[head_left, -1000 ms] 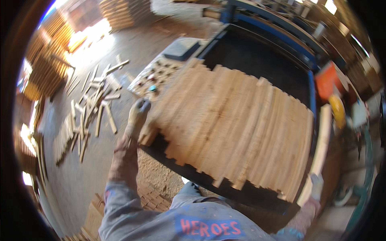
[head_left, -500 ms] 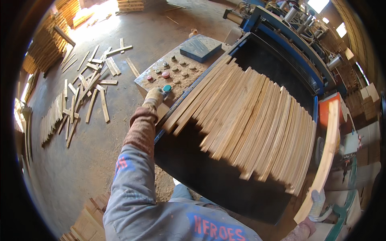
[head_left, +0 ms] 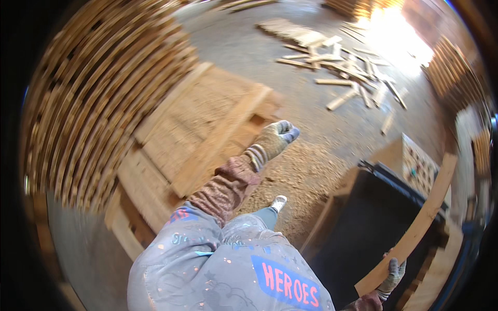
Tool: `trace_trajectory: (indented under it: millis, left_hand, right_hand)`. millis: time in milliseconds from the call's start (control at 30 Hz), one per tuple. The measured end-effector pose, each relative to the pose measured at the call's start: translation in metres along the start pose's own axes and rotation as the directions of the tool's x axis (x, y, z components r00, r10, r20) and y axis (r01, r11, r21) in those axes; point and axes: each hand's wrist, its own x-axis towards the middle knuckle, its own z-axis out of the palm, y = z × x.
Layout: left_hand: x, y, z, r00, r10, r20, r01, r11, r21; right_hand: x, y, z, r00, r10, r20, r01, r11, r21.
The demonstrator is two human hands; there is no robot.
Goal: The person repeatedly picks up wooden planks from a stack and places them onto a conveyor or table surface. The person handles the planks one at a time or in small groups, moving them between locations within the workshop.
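My left hand (head_left: 277, 137), in a speckled work glove with a striped cuff, is held out in front of me, its fingers closed together with nothing visible in them. Beneath and beside it is a low wooden pallet (head_left: 207, 111). At the lower right, my gloved right hand (head_left: 392, 276) grips a long, flat wooden board (head_left: 423, 220) near its lower end. The board slants up and away across the black machine bed (head_left: 353, 223). Beyond the bed, the button panel (head_left: 417, 163) is partly hidden by the board.
A tall stack of wooden slats (head_left: 104, 98) rises on the left. Sawdust (head_left: 306, 171) covers the floor by my foot. Loose wood strips (head_left: 353, 70) lie scattered farther off, and another wood stack (head_left: 454, 72) stands at the far right.
The view has swung left, bringing the pallet and tall slat stack close. My left hand has left the green button on the panel. My right hand still holds the board.
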Motion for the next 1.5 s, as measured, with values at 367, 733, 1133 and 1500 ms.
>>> trace_trajectory:
  millis: [367, 733, 1133, 1500]
  left_hand:
    - [-0.167, -0.181, -0.350, 0.514, 0.063, -0.855, 0.406, 0.861, 0.308]
    - [-0.009, -0.181, -0.479, 0.752, -0.365, -0.548, 0.659, 0.433, 0.615]
    - [-0.099, -0.081, -0.199, 0.920, -0.080, -0.384, 0.325, 0.703, 0.632]
    - [-0.075, -0.061, -0.193, 0.818, -0.496, -0.292, 0.575, 0.727, 0.375]
  right_hand:
    - [0.140, 0.017, 0.393, 0.645, 0.019, 0.764, 0.121, 0.985, -0.126]
    - [0.107, -0.047, 0.538, 0.685, 0.102, 0.722, -0.030, 0.993, -0.111]
    - [0.302, -0.015, 0.536, 0.736, -0.165, 0.657, 0.314, 0.943, -0.114]
    - [0.315, -0.011, 0.731, 0.278, 0.126, 0.952, 0.090, 0.984, -0.156]
